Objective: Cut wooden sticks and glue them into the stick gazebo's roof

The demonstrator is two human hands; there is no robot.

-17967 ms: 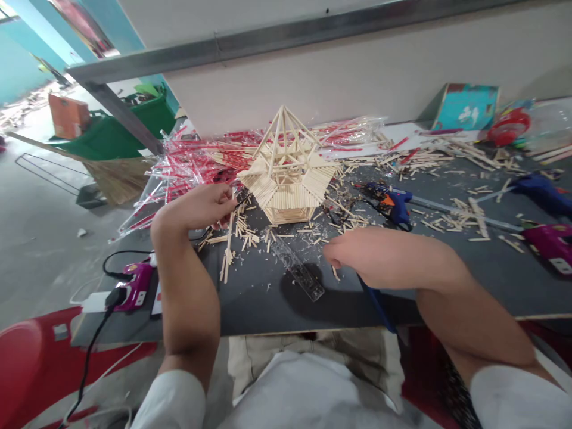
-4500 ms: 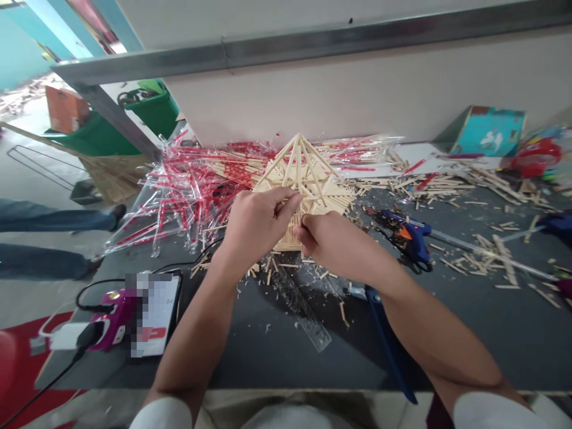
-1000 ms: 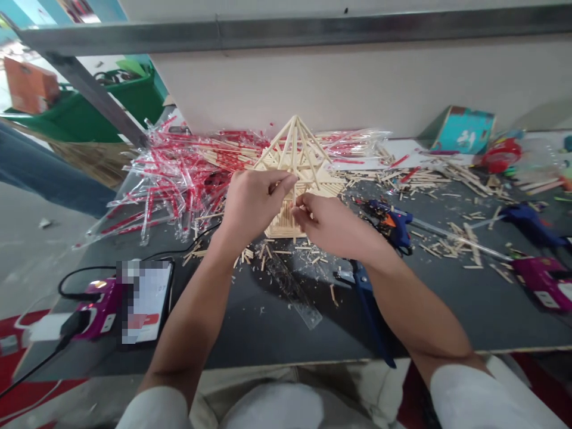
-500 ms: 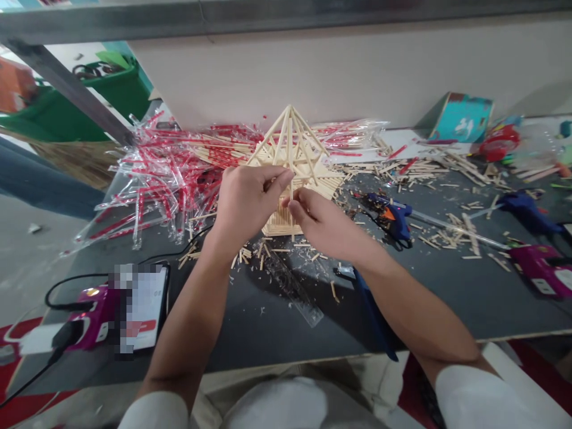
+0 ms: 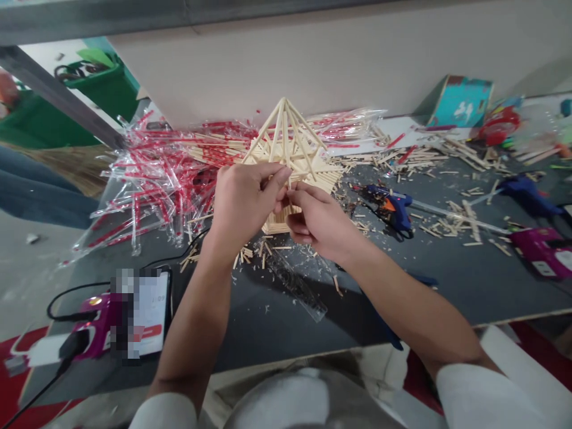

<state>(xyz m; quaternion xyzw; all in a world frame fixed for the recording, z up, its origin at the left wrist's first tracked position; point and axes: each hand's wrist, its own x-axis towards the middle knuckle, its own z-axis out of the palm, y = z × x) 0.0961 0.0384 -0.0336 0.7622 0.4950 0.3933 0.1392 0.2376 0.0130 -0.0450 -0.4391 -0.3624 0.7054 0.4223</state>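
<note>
Taking the middle of my view as the clock's centre, the stick model stands on the dark table just toward twelve o'clock, upright, its long axis running from six to twelve. Its open pyramid of thin sticks draws together into a single tip that points at twelve; below, a slatted panel flares out toward two. My fingers hide most of its near side, and the visible bit of the base sits under them.

My left hand comes in from seven o'clock and my right hand from four, both with thumb and forefinger closed in a pinch on a thin stick in front of the model. The short length showing is close to upright, along six to twelve; my fingertips cover enough that I cannot tell where its ends lie or whether it touches the model.

Below my hands, toward half past five, a clear ruler lies flat, its length slanting from eleven to five. A blue glue gun lies at three, offcuts scattered around it. Red-printed plastic wrappers heap up between nine and ten, and a phone lies near eight.
</note>
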